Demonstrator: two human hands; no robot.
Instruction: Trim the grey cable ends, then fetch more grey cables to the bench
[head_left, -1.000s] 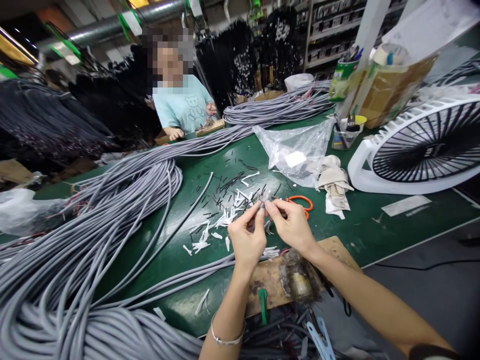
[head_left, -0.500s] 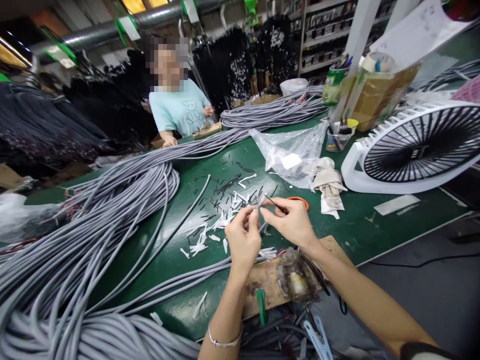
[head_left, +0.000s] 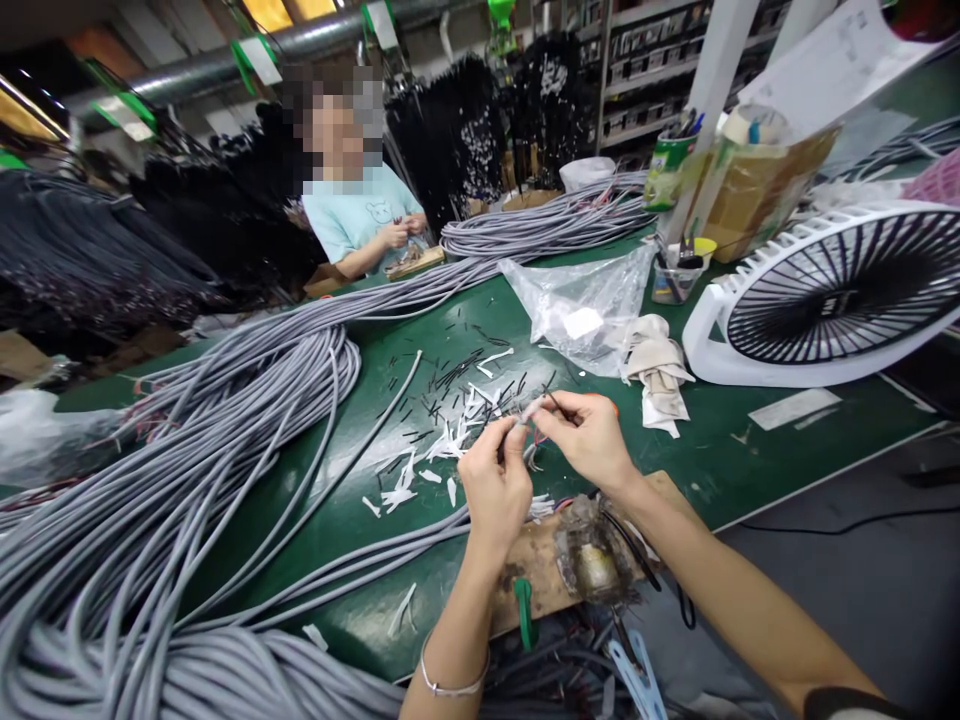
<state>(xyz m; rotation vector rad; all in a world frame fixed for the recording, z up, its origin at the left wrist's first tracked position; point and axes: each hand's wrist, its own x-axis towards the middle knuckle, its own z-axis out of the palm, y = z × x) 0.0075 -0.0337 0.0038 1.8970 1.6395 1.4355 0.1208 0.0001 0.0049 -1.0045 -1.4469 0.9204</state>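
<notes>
My left hand (head_left: 495, 480) is closed, its thumb and forefinger pinching a grey cable (head_left: 517, 424) near its end. Close beside it, my right hand (head_left: 589, 440) is also closed, with its fingertips at the cable's pale end. A thin dark tool (head_left: 556, 404) sticks out between the right fingers; its exact kind is hidden by the hand. Thin red wire (head_left: 538, 437) shows just below the fingertips. Beneath both hands, white scraps (head_left: 450, 440) and short black pieces (head_left: 457, 370) lie scattered on the green table (head_left: 390, 560).
Bundles of grey cable (head_left: 247, 400) fill the left side. A wooden board (head_left: 540, 570) bears a grimy metal fixture (head_left: 592, 560). To the right are a white fan (head_left: 705, 340), a cloth (head_left: 656, 370) and a plastic bag (head_left: 577, 290). A co-worker (head_left: 367, 220) is across the table.
My right hand has shifted slightly, its fingertips now closer over the cable end, and the dark tool points more upward. The co-worker's hands have come together.
</notes>
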